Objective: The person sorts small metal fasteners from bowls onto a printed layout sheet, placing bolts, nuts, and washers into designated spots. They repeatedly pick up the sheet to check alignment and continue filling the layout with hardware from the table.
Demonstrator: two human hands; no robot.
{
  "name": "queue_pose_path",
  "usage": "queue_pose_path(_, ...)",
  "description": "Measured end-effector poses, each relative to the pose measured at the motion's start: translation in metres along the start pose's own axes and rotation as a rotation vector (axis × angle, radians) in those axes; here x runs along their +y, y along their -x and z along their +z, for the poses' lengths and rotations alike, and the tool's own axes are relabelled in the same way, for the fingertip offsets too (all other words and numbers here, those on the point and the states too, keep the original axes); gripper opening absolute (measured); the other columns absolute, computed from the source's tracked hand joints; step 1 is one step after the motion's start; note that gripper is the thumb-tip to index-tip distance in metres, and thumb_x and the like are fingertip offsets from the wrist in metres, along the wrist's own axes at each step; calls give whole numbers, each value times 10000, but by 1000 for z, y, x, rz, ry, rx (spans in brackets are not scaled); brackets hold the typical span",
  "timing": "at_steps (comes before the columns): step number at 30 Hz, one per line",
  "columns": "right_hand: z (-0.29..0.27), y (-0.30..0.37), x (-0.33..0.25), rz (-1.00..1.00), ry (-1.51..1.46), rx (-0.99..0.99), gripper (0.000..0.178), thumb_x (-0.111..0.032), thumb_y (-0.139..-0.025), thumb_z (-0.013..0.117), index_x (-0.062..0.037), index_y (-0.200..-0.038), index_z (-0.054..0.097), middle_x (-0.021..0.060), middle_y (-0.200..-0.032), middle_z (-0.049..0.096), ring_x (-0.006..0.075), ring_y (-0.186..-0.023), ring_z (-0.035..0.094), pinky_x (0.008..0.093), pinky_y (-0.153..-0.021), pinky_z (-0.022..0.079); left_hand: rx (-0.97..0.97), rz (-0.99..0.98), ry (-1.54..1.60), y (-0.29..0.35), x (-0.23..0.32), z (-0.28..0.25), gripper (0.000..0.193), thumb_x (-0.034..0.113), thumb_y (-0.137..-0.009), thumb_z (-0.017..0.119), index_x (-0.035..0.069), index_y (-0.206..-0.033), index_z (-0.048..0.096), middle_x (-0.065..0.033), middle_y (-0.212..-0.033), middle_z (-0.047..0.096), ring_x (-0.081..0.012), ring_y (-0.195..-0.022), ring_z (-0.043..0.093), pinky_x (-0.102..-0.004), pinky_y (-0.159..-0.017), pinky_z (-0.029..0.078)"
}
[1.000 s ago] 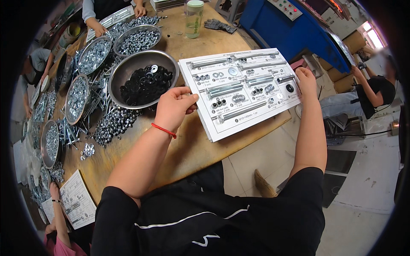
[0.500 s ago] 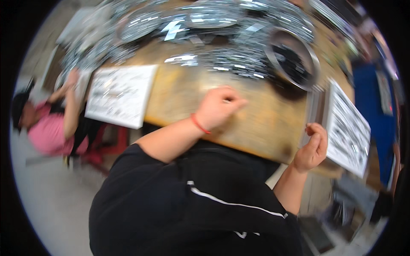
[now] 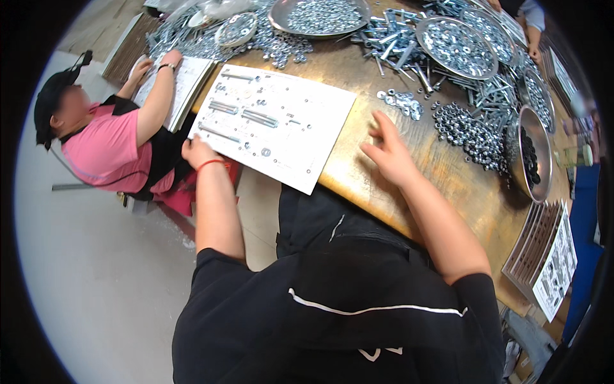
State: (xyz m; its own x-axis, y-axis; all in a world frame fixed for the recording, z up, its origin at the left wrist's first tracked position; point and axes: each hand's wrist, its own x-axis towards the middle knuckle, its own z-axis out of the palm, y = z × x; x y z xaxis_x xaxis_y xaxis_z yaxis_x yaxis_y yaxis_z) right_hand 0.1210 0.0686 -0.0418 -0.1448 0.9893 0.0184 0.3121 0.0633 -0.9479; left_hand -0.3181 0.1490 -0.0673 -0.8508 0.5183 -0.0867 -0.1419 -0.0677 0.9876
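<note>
My left hand (image 3: 201, 152) pinches the near left edge of a white printed card (image 3: 307, 147), its fingertips partly hidden at the rim. Bolts, long rods, nuts and washers lie on or are shown in groups across that card; which of them are real pieces I cannot always tell. Over the wooden tabletop (image 3: 368, 185), right of the card, my right hand (image 3: 391, 153) is spread with nothing in it. Just beyond its fingers lies a small group of flat washers (image 3: 403, 104). A heap of nuts (image 3: 467, 136) spreads to its right.
Metal bowls of washers (image 3: 457, 48) and a tilted bowl of black pieces (image 3: 531, 153) stand among loose bolts (image 3: 400, 41). A stack of cards (image 3: 550, 256) sits at the right edge. At left, a person in a pink shirt (image 3: 105, 150) works on another card.
The view has turned left. My left hand, earlier curled over the tabletop, is now at the left card's edge. My right hand has moved from beside the right-hand cards to over the table, fingers spread.
</note>
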Motion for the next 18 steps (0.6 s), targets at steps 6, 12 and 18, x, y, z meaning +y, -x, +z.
queue_pose_path(6, 28, -66, -16, 102, 28, 63, 731, -162, -803, 680, 13, -1432, 352, 198, -1377, 446, 290, -1141, 528, 351, -988, 443, -87, -387, 83, -96, -27, -5, 374, 191, -1040, 389, -96, -1242, 517, -196, -1209, 622, -327, -1069, 640, -479, -910, 538)
queue_pose_path(12, 15, -43, -26, 185, 84, 100, 652, -157, -799, 673, 15, -1378, 427, 204, -1323, 490, 316, -1137, 538, 371, -993, 444, -201, -311, -63, -78, -12, -31, 298, 148, -1027, 411, -50, -1218, 526, -138, -1108, 643, -204, -934, 671, -305, -760, 564)
queue_pose_path(18, -25, 20, 1, 103, 274, 374, 539, -139, -797, 643, 13, -1293, 498, 228, -1271, 534, 375, -1135, 550, 410, -975, 456, -410, -268, -241, 31, 10, -48, 188, 101, -976, 508, 3, -1127, 561, -87, -976, 669, -145, -772, 652, -239, -622, 513)
